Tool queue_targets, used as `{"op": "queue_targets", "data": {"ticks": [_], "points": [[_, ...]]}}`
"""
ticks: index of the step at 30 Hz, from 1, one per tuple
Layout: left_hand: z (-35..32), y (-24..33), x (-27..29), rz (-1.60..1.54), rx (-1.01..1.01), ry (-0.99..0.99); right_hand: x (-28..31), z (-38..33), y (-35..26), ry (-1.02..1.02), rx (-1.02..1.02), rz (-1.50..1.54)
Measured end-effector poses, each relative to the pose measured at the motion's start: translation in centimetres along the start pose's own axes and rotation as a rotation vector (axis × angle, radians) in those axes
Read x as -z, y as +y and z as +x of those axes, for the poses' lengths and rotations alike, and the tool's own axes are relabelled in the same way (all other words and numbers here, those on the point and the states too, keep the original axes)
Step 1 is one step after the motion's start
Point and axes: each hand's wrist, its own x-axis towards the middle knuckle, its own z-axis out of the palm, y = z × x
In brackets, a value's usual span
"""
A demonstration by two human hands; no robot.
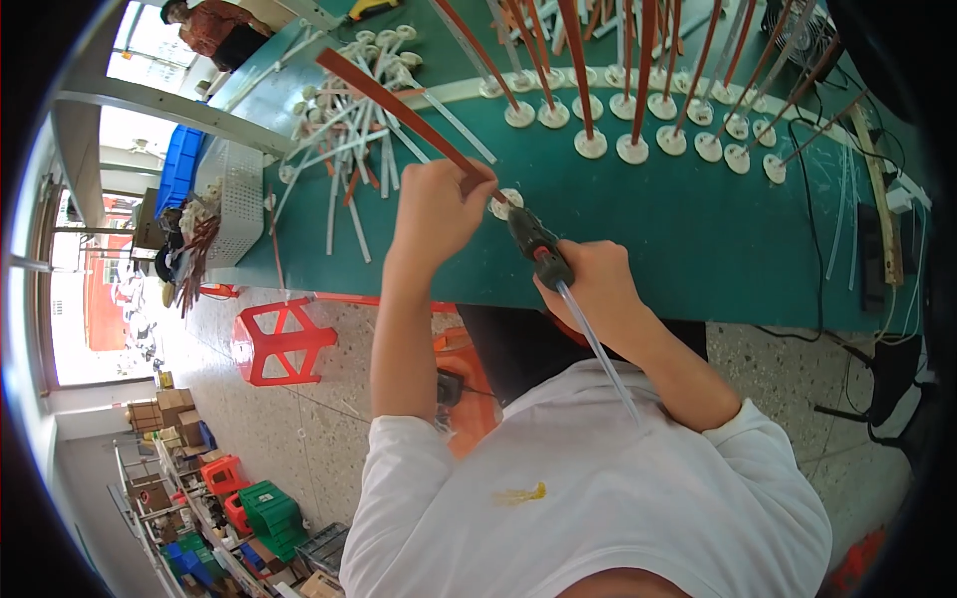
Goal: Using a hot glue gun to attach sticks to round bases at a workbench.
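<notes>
My left hand [435,211] is closed around the lower part of a long reddish-brown strip [394,108], which slants up to the far left. At the strip's lower end is a round white disc [505,206] on the green tabletop. My right hand [603,284] grips a dark hot glue gun [538,246], its nose at the disc beside the strip's foot. Out of the gun's back runs a long translucent glue stick [601,354] toward my white shirt. The exact contact between nozzle and strip is too small to make out.
Several white discs [632,149] with upright brown or pale strips stand in rows at the back right. A heap of loose strips with discs [359,120] lies at the far left. A white basket [236,204], a red stool [279,342] and a black cable [819,229] are around the table.
</notes>
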Motion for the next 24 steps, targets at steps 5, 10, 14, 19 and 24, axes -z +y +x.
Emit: {"op": "queue_targets", "data": {"ticks": [5,10,14,19,24], "points": [[0.0,-1.8,-1.1,0.014,-0.011,-0.024,-0.2,-0.5,0.1,0.039,-0.017,-0.005],[-0.6,-0.9,-0.5,0.047,-0.031,-0.012,0.7,-1.0,-0.9,0.004,-0.034,0.022],[-0.7,-0.8,-0.6,0.011,-0.047,-0.013,1.8,0.3,-0.1,-0.072,-0.082,0.075],[-0.9,0.1,0.4,0.007,0.007,-0.032,6.6,0.5,1.2,-0.211,-0.317,0.117],[-0.4,-0.1,0.9,-0.07,0.093,0.081,11.5,-5.4,5.3,-0.046,-0.538,0.833]]}}
